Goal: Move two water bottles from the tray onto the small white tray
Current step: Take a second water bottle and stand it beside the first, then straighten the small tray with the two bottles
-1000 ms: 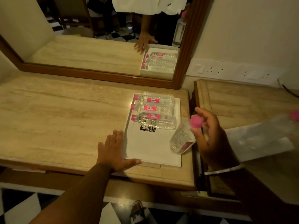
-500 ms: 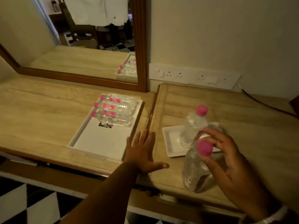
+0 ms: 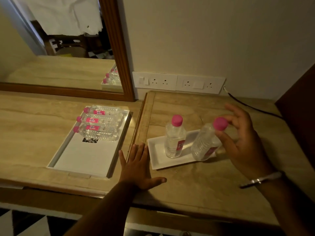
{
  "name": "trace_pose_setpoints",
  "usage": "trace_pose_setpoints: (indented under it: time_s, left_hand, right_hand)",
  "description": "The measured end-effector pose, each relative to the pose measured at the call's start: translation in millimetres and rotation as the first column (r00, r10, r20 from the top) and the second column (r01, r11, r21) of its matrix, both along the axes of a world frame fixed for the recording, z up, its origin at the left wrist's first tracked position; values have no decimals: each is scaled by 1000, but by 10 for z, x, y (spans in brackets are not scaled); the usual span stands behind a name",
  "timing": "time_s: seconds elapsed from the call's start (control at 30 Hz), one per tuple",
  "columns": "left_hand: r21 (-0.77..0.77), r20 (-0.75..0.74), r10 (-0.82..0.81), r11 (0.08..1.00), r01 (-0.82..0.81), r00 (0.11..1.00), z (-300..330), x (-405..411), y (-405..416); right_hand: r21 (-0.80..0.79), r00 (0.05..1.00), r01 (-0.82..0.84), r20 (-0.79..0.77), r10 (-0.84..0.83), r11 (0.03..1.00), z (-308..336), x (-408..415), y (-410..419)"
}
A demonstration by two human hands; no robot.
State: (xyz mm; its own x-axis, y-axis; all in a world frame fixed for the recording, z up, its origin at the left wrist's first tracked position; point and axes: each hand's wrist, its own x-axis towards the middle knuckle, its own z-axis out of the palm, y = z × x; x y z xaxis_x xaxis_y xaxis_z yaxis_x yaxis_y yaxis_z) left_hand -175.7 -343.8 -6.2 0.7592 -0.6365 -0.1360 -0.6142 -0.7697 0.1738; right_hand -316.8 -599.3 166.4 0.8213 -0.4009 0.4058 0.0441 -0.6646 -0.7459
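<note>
Half a second before, the right hand (image 3: 242,142) had carried the second bottle (image 3: 207,142) low over the front edge of the tabletop (image 3: 196,183); now that bottle leaned on the right end of the small white tray (image 3: 157,150), just beside the first bottle (image 3: 175,138), which stood upright there. The right hand pinched the tilted bottle's pink cap between thumb and fingertips, the other fingers spread. By my reading only righting and release remained. The left hand (image 3: 138,166) lay flat and spread on the tabletop, just left of the small tray. Three bottles (image 3: 100,123) lay on their sides at the far end of the large tray (image 3: 59,150). Whether the tilted bottle's base sat fully inside the rim was hard to tell, and its label was blurred.
</note>
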Motion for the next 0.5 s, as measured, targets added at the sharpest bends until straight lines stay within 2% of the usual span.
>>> trace_pose_setpoints:
  time_s: [0.27, 0.43, 0.5]
  left_hand:
    - [-41, 2, -24, 999, 24, 1000, -46, 24, 21]
    - [-55, 9, -21, 998, 21, 1000, -55, 15, 17]
    - [-97, 12, -26, 995, 27, 1000, -48, 6, 10]
  right_hand:
    - [1, 998, 63, -19, -63, 998, -265, 332, 59]
    - [-21, 1000, 23, -20, -23, 1000, -327, 368, -55]
    - [54, 999, -10, -38, 12, 998, -387, 344, -115]
